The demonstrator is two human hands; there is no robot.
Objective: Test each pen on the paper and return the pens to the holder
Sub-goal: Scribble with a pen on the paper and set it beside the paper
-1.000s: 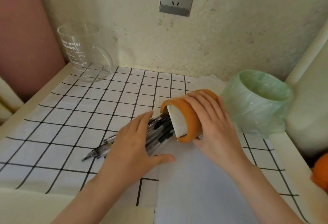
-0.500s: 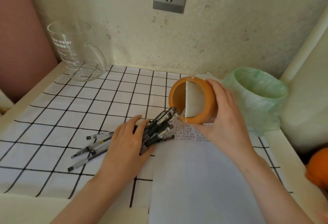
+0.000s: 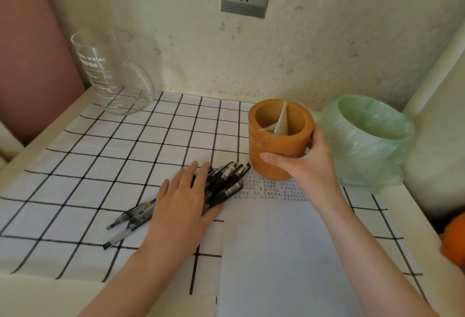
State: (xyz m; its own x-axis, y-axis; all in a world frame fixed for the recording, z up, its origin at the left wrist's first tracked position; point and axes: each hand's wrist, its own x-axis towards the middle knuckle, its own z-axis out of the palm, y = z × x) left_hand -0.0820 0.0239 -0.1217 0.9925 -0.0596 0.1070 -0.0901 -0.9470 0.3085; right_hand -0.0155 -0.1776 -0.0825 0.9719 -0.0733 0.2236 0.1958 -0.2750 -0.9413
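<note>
The right hand (image 3: 310, 165) grips the holder (image 3: 273, 142), a squat, matte orange cylinder with thick walls and a pale divider inside. The thumb curls across its front and the fingers wrap its far side. It stands upright, its base on the top edge of the paper (image 3: 276, 254), a smooth white sheet with small rows of handwritten marks just below the hand.

The left hand (image 3: 181, 206) lies flat with straight fingers on a bundle of pens (image 3: 227, 179). Their glossy black ends fan out past the fingertips towards the holder, and their clear barrels stick out behind the palm. They rest on a white cloth (image 3: 100, 165) with a thin black grid, spread over the cream surface (image 3: 50, 296).
</note>
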